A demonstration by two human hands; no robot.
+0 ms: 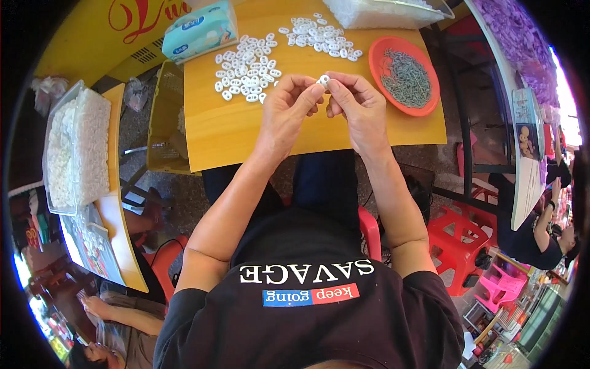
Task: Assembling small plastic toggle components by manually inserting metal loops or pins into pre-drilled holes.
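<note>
Gripping white holed piece with fingers of left hand and right hand, over desk inside near edge, likely for steadiness; having red dish of metal pieces by right edge, seemingly for reach.

The table fills the upper middle of the frame. At its upper left corner lies the tissue pack; the left-hand group of pieces spreads below and to its right. The second group lies farther right, under the tub at the table's top edge. Right of both groups sits the bowl, with metal parts in it. Between the bowl and the left-hand group, the left hand and right hand meet at one single piece. The basket stands just left of the table.
</note>
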